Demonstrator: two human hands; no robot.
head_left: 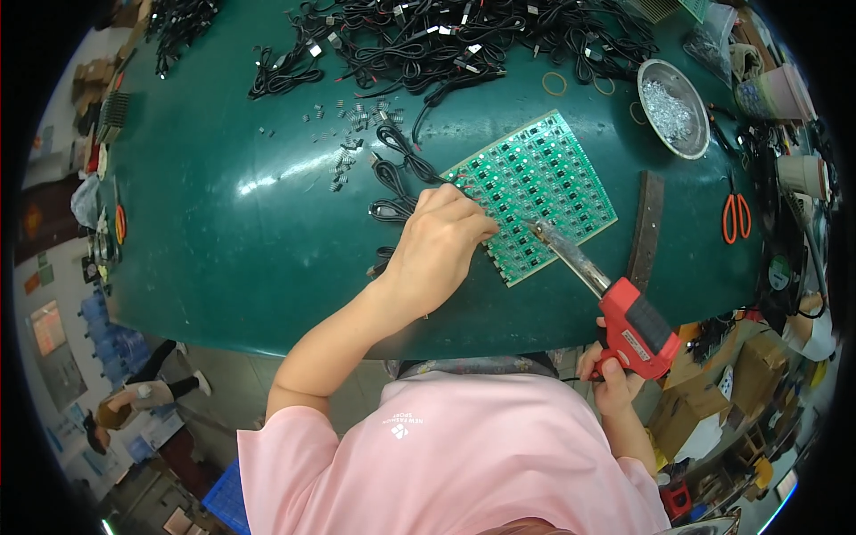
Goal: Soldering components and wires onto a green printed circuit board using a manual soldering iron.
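Note:
A green circuit board panel [553, 174] with rows of small black parts lies tilted on the table. My left hand [437, 241] is closed in a pinch over its left edge; the fingers hide what they hold. Black cables [392, 209], coiled and tied, lie beside that hand, and thin red wire ends show at the board's upper left edge. My right hand [615, 379] grips the handle of a red and black soldering gun [637, 330]. Its metal tip points up and left, over the middle of the panel; I cannot tell whether it touches.
A large heap of black cables [419, 45] lies across the green table's far side. Small metal springs [348, 147] are scattered left of the board. To the right are a dark flat bar [646, 227], a metal bowl of small silvery pieces [669, 111] and orange-handled scissors [736, 218].

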